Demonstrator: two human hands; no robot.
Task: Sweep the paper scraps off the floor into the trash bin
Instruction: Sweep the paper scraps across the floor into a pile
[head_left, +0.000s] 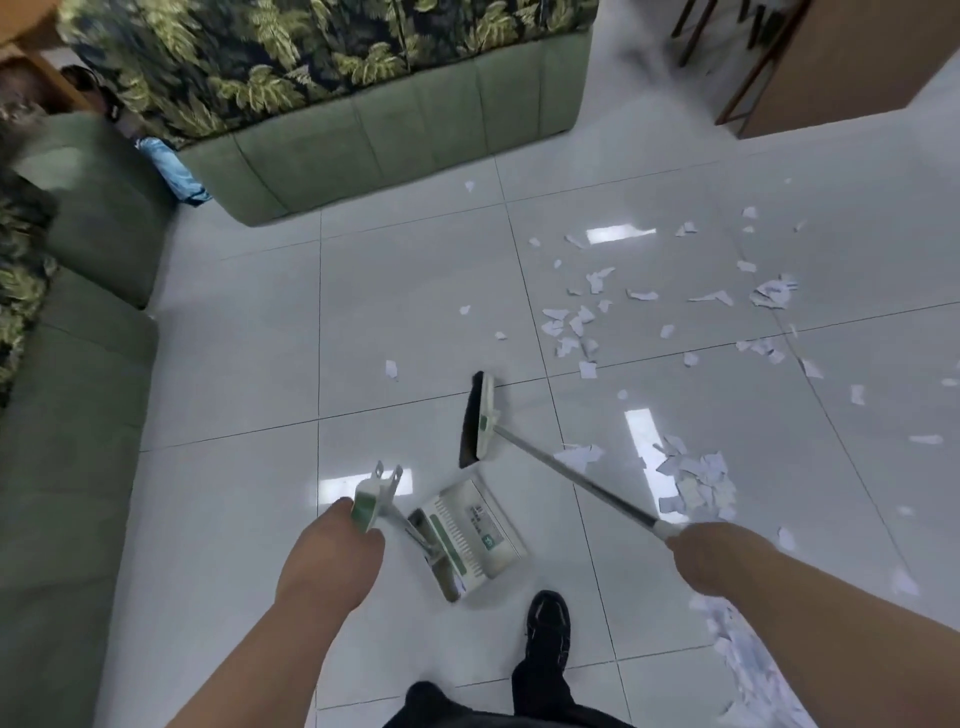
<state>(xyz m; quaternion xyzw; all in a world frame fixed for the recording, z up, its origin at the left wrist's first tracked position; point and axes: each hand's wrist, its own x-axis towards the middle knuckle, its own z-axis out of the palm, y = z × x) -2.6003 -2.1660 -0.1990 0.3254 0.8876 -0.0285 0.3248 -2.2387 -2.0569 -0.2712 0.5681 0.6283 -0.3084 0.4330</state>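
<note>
A person is standing on a white tiled floor, the right hand gripping the end of a broom and the left hand wrapping its fingers round the long handle of a dustpan. Paper scraps are lying scattered to the right, mostly apart from the pan; no trash bin is showing. Gathering appears to be the step in hand: next, the bristles likely need reaching beyond the scraps and drawing them toward the pan.
</note>
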